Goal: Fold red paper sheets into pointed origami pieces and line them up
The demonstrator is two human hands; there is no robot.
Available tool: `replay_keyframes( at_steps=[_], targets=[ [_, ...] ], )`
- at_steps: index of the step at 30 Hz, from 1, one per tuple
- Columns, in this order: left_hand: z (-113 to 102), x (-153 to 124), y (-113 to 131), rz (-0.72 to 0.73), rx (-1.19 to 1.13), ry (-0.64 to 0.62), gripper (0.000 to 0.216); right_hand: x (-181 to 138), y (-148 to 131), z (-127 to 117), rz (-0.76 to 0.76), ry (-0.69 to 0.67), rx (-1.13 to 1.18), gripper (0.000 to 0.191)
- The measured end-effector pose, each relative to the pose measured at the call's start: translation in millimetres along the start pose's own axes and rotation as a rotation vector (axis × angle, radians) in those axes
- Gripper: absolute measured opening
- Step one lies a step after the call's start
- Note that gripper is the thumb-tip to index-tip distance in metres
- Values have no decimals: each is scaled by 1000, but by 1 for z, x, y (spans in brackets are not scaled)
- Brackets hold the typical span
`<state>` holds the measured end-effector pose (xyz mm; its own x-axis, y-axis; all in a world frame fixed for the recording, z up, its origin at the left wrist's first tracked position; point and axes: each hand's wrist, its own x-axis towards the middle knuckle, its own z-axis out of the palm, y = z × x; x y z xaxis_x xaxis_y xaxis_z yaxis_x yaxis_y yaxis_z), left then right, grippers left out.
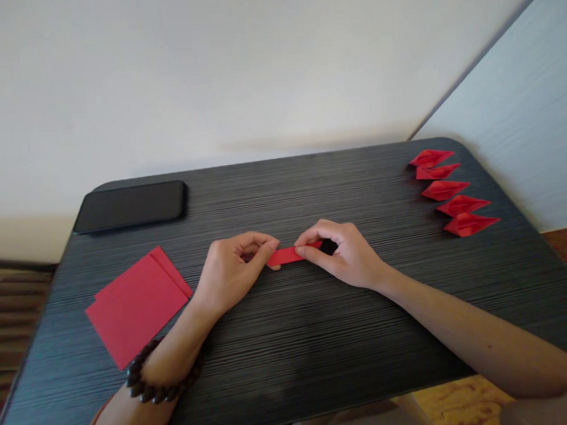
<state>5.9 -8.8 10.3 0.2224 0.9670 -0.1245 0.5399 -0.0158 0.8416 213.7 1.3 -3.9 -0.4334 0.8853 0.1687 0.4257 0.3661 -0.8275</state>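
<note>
On table (294, 342): one folded strip (287, 255), five boats (451, 191), two sheets (136, 306).

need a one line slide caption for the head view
Both hands, left hand and right hand, pinch a folded red paper strip on a dark table, five folded red pieces lined up.

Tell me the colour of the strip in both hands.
Red strip, clearest in the head view.

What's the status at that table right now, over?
Left hand and right hand both pinching a folded red paper strip flat on the dark table. Five finished red folds far right, red sheets left. Nothing between.
</note>
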Motion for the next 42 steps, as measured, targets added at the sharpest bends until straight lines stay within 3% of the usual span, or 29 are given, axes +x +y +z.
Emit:
replay_keyframes(
  at_steps=[4,8,12,15,24,32,37,42],
  targets=[
    [-2,2,-10,249,295,102,19,0,3,2,-42,25,-100,3],
    [0,3,-18,438,416,150,18,0,3,5,-82,22,-164,2],
    [1,4,-20,555,420,29,16,0,3,7,-109,25,-250,2],
    [1,6,-20,527,421,-50,18,-1,3,8,-98,45,-314,2],
    [2,6,-15,401,437,-86,15,0,-1,11,-75,-82,-436,13],
    [2,8,-8,281,427,-112,8,5,-2,0,61,-159,-293,4],
    [-1,8,-7,261,386,-144,9,5,1,-6,65,-170,-273,4],
    [-1,6,-14,308,360,-75,19,-1,7,-6,-31,-97,-283,8]
  ],
)
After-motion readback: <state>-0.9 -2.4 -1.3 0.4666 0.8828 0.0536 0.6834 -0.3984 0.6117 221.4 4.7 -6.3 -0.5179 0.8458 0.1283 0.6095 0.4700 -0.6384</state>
